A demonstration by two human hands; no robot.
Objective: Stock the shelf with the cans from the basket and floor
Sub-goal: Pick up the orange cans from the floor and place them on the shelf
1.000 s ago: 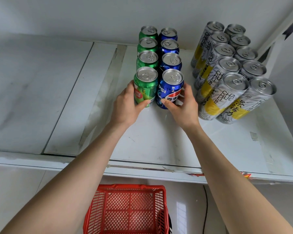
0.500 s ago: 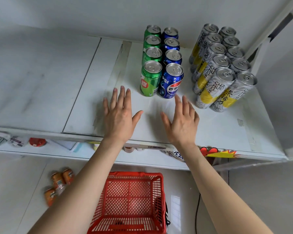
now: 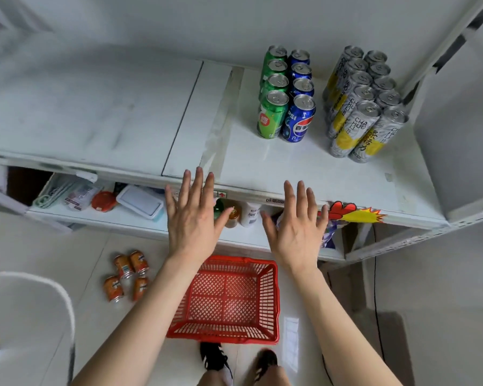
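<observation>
Head view: the left hand (image 3: 191,218) and right hand (image 3: 296,227) are hovering flat, fingers spread, gripping nothing, near the shelf (image 3: 276,168) edge. Green cans (image 3: 272,115), blue cans (image 3: 300,121) and silver cans (image 3: 357,126) are standing on it; orange cans (image 3: 126,277) are sitting on the floor (image 3: 95,246) beside the red basket (image 3: 273,299).

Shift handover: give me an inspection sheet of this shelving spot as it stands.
Surface: white top shelf, scuffed.
Job's things: green cans, blue cans, tall silver cans upright in rows there; orange cans on floor; red basket, no cans inside.
Clutter: red lid, white tray on lower shelf.
Hands: left hand, right hand open, holding nothing.
Cables: black cable, right floor.
Surroundings: white wall.
</observation>
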